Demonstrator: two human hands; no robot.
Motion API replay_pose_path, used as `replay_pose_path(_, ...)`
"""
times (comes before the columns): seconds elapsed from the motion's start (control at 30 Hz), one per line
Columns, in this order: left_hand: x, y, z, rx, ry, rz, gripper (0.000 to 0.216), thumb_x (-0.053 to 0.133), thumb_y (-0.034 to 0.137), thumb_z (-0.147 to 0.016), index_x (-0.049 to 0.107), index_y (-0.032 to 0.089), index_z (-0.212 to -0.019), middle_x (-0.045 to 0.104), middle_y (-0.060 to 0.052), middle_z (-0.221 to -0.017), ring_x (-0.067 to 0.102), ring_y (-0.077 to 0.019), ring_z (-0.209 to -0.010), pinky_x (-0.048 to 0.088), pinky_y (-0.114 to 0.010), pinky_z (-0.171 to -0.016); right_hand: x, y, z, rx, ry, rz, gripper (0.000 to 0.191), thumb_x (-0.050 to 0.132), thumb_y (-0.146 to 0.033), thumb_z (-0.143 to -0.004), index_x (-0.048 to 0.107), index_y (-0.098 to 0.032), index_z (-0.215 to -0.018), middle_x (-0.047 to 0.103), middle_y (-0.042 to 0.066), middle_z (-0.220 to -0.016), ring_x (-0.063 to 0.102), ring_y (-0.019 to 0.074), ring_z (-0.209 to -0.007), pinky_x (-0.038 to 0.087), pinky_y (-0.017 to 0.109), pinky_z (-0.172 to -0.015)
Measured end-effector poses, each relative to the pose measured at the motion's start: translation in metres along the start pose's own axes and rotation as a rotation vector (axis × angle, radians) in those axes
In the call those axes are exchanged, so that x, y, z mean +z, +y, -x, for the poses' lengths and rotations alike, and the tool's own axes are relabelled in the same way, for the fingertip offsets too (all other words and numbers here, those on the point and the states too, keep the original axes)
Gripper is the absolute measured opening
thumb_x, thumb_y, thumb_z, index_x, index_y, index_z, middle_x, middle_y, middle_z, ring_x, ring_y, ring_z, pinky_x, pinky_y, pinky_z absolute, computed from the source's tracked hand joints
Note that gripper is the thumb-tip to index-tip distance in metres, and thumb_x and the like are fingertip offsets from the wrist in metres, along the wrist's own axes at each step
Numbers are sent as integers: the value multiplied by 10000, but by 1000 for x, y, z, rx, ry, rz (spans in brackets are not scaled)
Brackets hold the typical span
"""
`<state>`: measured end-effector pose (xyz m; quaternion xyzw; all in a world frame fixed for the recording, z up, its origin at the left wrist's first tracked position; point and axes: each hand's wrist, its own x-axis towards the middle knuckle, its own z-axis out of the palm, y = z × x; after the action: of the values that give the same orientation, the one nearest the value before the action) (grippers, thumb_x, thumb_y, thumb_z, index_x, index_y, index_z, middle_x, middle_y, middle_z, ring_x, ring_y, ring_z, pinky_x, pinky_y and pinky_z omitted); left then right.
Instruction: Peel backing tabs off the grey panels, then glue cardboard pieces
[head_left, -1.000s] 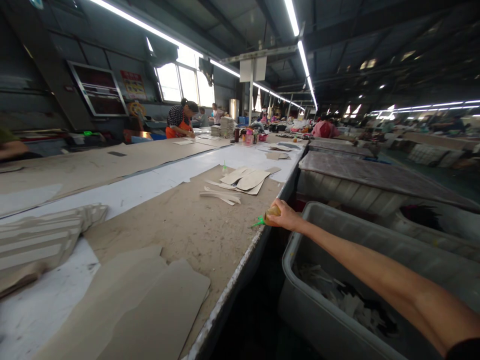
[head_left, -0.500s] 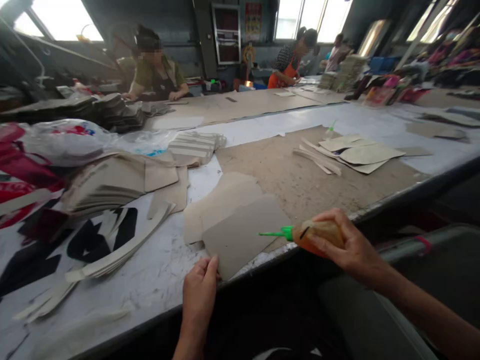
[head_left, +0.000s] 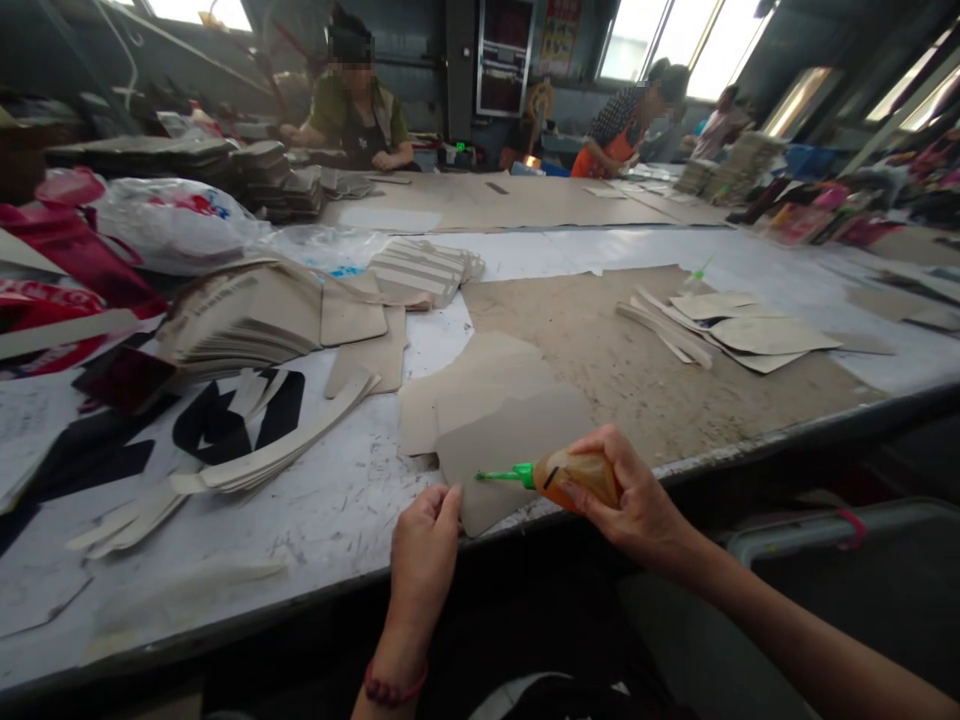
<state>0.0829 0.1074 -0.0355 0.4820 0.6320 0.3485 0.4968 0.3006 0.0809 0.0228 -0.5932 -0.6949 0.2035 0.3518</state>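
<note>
My right hand (head_left: 626,500) is wrapped round a glue bottle (head_left: 576,482) with amber contents and a green nozzle. The bottle lies nearly level, and its tip points left over a grey-beige sheet (head_left: 517,440) at the table's front edge. Pinched at the left corner of that sheet are the thumb and fingers of my left hand (head_left: 427,535). Beneath and behind it lies a paler cut piece (head_left: 472,365), partly covered. Whether the nozzle tip touches the sheet I cannot tell.
Left of my hands are curved strips (head_left: 285,445), black pieces (head_left: 225,425) and a fanned stack of panels (head_left: 247,310). Farther right, pale cut pieces (head_left: 772,335) rest on a brown board (head_left: 555,300). Two people (head_left: 360,110) work across the table, with others behind.
My right hand has brought the glue bottle leftward, so the nozzle is now near my left fingers at the sheet's corner. The camera view has shifted a little. My left hand still holds the sheet.
</note>
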Motion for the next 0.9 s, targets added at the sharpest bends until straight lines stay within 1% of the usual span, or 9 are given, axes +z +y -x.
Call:
replay_pose_path(0.13, -1, 1, 1, -15, -3, -13, 333, 481, 498, -787, 544, 206, -640, 527, 31, -525, 482, -145, -543, 343, -267, -551, -5, 0, 1, -11, -10, 32, 232, 585, -356, -839, 452, -281, -1014, 483, 21, -896, 520, 158, -716, 479, 277, -608)
replay_pose_path(0.23, -1, -1, 0, -18, -1, -29, 340, 477, 511, -782, 536, 210, -634, 527, 29, -525, 479, -150, -543, 338, -271, -550, -7, 0, -1, -33, 12, 41, 235, 591, -330, -836, 452, -276, -1017, 485, 29, -909, 525, 167, -751, 483, 294, -643)
replay_pose_path(0.4, 0, -3, -2, -8, 0, -41, 345, 466, 515, -774, 551, 210, -636, 513, 33, -520, 477, -152, -548, 343, -273, -565, -1, -6, -6, -107, 31, 31, 226, 581, -257, -843, 449, -247, -1026, 479, 38, -941, 525, 163, -798, 473, 298, -696)
replay_pose_path(0.53, 0, -2, -1, -6, 6, -48, 355, 468, 523, -770, 551, 211, -623, 513, 30, -521, 478, -152, -550, 340, -270, -557, 1, -12, -6, -127, -11, 2, 211, 567, -216, -843, 451, -246, -1016, 468, 25, -913, 503, 151, -781, 463, 278, -681)
replay_pose_path(0.67, 1, -2, -1, -16, 1, -43, 355, 464, 528, -774, 563, 212, -648, 518, 31, -523, 479, -153, -551, 342, -271, -555, -5, -11, -2, -94, -49, 12, 203, 567, -208, -840, 449, -246, -1001, 460, 18, -898, 494, 149, -767, 456, 274, -668)
replay_pose_path(0.8, 1, -3, -2, -26, -1, -42, 346, 471, 531, -770, 559, 214, -664, 536, 27, -540, 492, -159, -561, 349, -275, -562, -9, -6, -3, -107, -15, 55, 233, 586, -209, -833, 451, -251, -1019, 462, 21, -917, 503, 156, -789, 451, 292, -700)
replay_pose_path(0.9, 0, -4, -3, -21, -8, -40, 346, 466, 531, -771, 554, 214, -663, 554, 21, -564, 503, -161, -576, 359, -276, -574, -5, -7, -6, -140, 13, 53, 256, 588, -174, -818, 452, -251, -1020, 461, 26, -934, 506, 162, -815, 452, 300, -726)
